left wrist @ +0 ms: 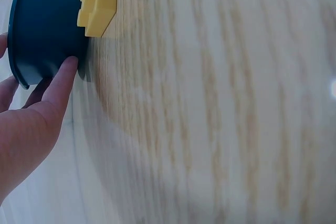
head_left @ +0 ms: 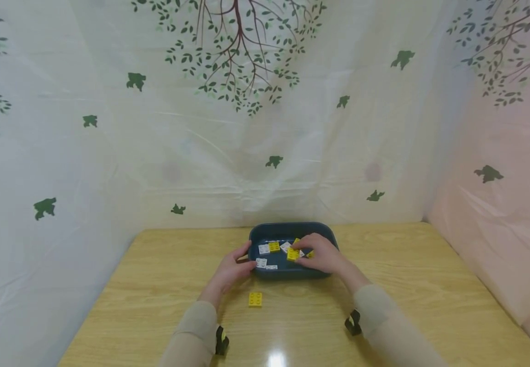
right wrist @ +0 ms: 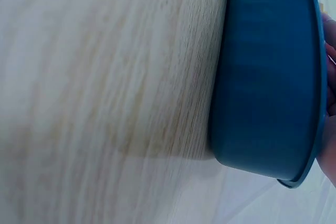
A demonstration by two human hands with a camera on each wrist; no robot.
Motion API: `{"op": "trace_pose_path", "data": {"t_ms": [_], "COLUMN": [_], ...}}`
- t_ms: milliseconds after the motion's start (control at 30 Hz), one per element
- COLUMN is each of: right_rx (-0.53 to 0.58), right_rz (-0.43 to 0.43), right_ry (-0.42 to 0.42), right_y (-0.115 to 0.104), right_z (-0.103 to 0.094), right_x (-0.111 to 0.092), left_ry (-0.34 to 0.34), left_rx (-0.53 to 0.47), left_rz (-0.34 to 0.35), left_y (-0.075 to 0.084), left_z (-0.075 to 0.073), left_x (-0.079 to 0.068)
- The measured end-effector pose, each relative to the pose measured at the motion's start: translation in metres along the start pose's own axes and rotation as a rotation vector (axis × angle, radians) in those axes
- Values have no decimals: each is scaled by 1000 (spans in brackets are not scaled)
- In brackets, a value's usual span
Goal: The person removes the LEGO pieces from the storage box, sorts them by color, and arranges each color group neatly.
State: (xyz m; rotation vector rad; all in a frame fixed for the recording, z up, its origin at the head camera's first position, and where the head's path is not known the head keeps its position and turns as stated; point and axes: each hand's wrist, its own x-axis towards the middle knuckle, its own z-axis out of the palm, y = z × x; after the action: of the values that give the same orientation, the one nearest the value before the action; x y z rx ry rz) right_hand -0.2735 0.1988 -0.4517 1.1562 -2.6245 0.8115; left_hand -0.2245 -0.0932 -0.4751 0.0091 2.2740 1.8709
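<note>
A dark blue tray [head_left: 292, 274] stands on the table with white bricks [head_left: 264, 249] and yellow bricks [head_left: 274, 246] inside, all studded building bricks. My left hand [head_left: 232, 267] grips its left end, the thumb up by the rim and other fingers lower along the outer wall [left wrist: 50, 30]. Over the tray's right half, my right hand [head_left: 322, 253] pinches a yellow building brick [head_left: 292, 254] between thumb and fingers, partly covering the bricks behind. In the right wrist view, the tray wall [right wrist: 268, 77] hides most of that hand [right wrist: 330, 66].
One more yellow brick [head_left: 255, 299] lies on the wooden table [head_left: 164, 290] in front of the tray, stud side up. A pale curtain [head_left: 228, 168] printed with leaves and branches hangs right behind the tray. Black wrist cameras [head_left: 353, 322] sit below both sleeves.
</note>
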Motion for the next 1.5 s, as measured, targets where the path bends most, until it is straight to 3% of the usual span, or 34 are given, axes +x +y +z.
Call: {"op": "trace_pose_path", "data": {"t_ms": [300, 967, 1367, 1500], "right_rx": [50, 41, 45, 49], "right_rz": [-13, -231, -147, -85], "right_ry": [-15, -21, -124, -159], "right_y": [-14, -39, -51, -55], "right_z": [-2, 11, 30, 34], "right_x": [-16, -31, -37, -37], "left_ry": [2, 5, 19, 24], "left_rx": [4, -16, 14, 20], "left_rz": [-9, 12, 2, -3], "left_y": [0, -2, -1, 0], "left_z": [0, -3, -1, -1], "left_x": [0, 4, 5, 4]}}
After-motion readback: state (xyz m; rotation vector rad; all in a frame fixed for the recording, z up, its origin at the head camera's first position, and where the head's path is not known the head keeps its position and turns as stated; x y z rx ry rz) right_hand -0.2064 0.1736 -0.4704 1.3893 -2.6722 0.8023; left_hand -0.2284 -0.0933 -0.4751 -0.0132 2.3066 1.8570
